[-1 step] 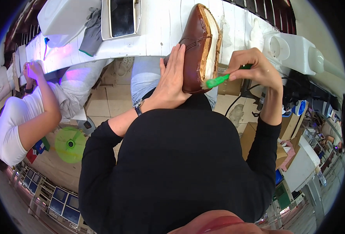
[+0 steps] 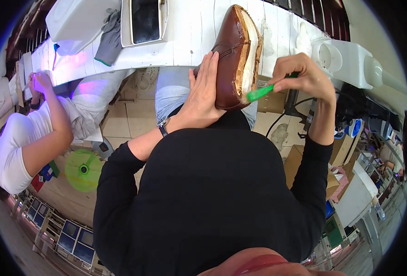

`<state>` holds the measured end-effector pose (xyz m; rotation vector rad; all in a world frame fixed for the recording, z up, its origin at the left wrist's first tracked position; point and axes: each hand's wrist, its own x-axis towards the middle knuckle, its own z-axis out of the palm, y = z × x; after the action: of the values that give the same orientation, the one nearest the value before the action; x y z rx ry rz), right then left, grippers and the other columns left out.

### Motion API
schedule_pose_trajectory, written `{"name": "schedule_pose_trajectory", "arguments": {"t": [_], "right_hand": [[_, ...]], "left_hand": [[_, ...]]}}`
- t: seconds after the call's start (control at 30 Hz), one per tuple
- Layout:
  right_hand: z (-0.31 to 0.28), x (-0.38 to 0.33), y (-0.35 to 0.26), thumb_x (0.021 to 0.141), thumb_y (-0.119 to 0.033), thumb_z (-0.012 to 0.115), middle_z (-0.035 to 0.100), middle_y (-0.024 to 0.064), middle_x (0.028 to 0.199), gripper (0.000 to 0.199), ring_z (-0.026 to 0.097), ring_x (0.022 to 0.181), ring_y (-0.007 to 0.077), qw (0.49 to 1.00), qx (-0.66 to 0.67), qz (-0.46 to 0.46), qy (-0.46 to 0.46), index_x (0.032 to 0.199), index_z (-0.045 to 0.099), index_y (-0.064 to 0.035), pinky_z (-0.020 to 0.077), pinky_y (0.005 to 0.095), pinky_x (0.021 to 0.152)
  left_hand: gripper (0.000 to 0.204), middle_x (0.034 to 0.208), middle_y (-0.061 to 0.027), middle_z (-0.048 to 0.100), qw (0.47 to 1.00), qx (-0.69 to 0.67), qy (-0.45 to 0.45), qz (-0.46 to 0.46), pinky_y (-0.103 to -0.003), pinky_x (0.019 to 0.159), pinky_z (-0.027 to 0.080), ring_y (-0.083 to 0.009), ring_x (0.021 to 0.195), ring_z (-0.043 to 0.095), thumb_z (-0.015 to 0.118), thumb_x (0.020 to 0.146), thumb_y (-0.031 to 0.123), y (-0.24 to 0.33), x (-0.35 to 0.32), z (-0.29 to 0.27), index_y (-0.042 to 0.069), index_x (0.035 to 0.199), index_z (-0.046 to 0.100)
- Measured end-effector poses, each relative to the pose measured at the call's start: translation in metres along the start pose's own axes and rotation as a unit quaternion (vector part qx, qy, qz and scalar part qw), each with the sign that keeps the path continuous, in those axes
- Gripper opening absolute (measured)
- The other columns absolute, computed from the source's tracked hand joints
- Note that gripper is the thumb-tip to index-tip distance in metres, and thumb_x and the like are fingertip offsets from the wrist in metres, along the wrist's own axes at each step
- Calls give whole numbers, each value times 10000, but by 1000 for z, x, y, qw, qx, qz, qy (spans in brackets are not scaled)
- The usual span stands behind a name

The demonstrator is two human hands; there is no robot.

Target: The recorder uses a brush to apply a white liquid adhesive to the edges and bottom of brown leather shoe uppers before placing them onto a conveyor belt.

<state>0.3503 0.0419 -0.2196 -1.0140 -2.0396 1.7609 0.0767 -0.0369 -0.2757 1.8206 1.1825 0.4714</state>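
A brown leather shoe (image 2: pixel 229 55) lies on its side across the bench edge, toe pointing away from me, its pale, tan-rimmed underside facing right. My left hand (image 2: pixel 204 94) holds it from the left, long fingers laid along the upper near the heel, palm under the heel end. Between thumb and fingers of my right hand (image 2: pixel 300 76) is a small green-handled brush (image 2: pixel 260 93). Its bristles meet the rim of the sole at the heel end. Part of the handle is hidden inside my right hand.
A white bench (image 2: pixel 185 32) runs across the top. On it are an open box with a dark panel (image 2: pixel 144 20), a grey glove (image 2: pixel 108 43) and a white machine housing (image 2: pixel 346 62) at right. A co-worker (image 2: pixel 38 129) sits at left. A green round stool (image 2: pixel 84 170) stands below.
My right hand and the green brush have shifted slightly right and up along the heel edge. My left hand and the shoe stay in place.
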Motion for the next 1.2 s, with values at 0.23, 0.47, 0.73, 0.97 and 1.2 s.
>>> {"name": "schedule_pose_trajectory", "arguments": {"t": [0.23,0.47,0.73,0.97,1.2], "right_hand": [[-12,28,-5,796,-161,780,629,-9,711,151,480,632,77,995,-37,-26,86,830,735,-20,387,255,586],[-21,45,-32,761,-159,796,658,32,743,172,576,683,135,992,-85,-83,-33,821,726,-14,445,273,639],[-67,39,-51,781,-172,776,653,13,702,155,552,646,111,972,-214,-31,93,806,720,-30,407,257,605],[-44,73,-52,779,-129,776,649,19,710,148,547,679,93,988,-73,-122,57,830,724,0,424,255,639],[-35,25,-10,830,-76,716,625,17,737,111,485,605,48,949,115,-121,268,873,697,24,326,189,502]], "left_hand": [[1114,1550,-269,140,999,-18,-35,-21,-698,1086,110,-420,1464,116,778,739,188,5,3,-22,33,1523,2],[1048,1478,-229,352,1000,-13,-25,-14,-472,1146,243,-386,1389,339,707,697,15,13,10,-44,38,1532,74],[970,1444,-183,406,988,-151,-31,23,-326,1105,312,-247,1350,402,622,694,-61,12,21,-69,16,1527,130],[910,1375,-162,500,984,-174,-43,-10,-331,1062,378,-210,1263,494,724,752,19,20,31,-84,24,1508,216],[733,1074,-243,659,993,26,102,54,-368,820,527,-373,980,665,776,777,143,23,26,-105,13,1404,419]]}}
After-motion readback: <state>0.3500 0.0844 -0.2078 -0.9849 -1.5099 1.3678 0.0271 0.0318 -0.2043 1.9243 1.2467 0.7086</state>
